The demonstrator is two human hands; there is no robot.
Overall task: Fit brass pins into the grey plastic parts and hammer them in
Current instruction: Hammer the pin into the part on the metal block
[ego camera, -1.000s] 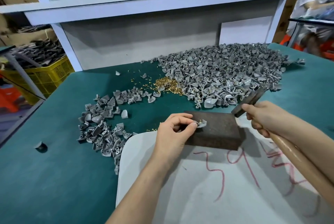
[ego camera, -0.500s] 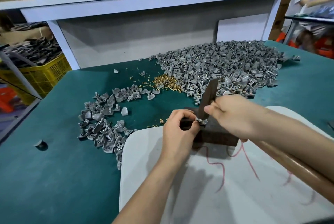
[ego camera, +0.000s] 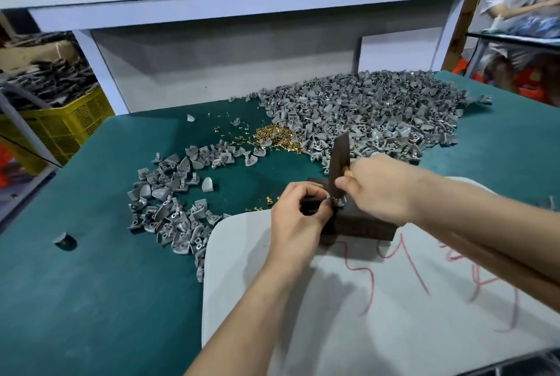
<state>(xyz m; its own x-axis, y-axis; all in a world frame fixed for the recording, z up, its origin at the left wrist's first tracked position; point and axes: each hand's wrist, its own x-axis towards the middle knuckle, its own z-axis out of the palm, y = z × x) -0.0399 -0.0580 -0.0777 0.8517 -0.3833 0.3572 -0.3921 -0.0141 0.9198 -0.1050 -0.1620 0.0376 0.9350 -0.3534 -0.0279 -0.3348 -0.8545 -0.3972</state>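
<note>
The left hand (ego camera: 298,215) is pinching one grey part (ego camera: 337,203) between thumb and fingertips. Its grip is narrow and closed on the piece, and it is holding the piece down on the top of a dark block (ego camera: 363,225). The right hand (ego camera: 383,190) is wrapping its grip round a hammer (ego camera: 338,160) just below the head. The dark metal head is standing almost upright, its lower end touching the held part. The part is too blurred to tell whether a pin is sitting in it.

The block is lying across the far edge of a white board (ego camera: 378,315) marked in red, which is resting on the green surface (ego camera: 91,284). Loose brass pins (ego camera: 272,136) are lying in a small heap beyond the block, touching the left edge of a large heap of grey parts (ego camera: 378,111) that is spreading to the far right. A smaller heap of grey parts (ego camera: 169,205) is lying left of the board, reaching its left edge. A yellow crate (ego camera: 60,124) is standing off the surface at far left.
</note>
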